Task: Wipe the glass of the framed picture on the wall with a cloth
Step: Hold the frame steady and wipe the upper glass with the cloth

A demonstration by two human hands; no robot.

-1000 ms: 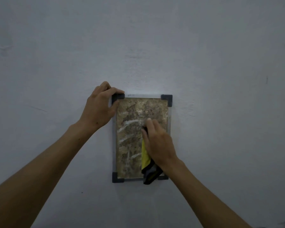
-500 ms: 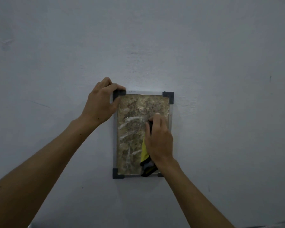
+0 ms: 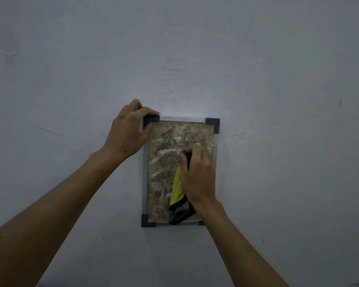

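The right hand (image 3: 197,175) has slid its yellow cloth (image 3: 177,189) a bit to the right on the glass (image 3: 164,141), fingers curled round it, while the left hand (image 3: 129,131) pinches the top left corner of the framed picture (image 3: 212,122) on the wall (image 3: 278,79), which a hard push could knock crooked

We see a dim, bluish, grainy view. The wall (image 3: 278,79) is brightest just above the frame (image 3: 217,141), darkening toward the corners. Pale streaks glint on the glass (image 3: 164,141). Focus is soft throughout.
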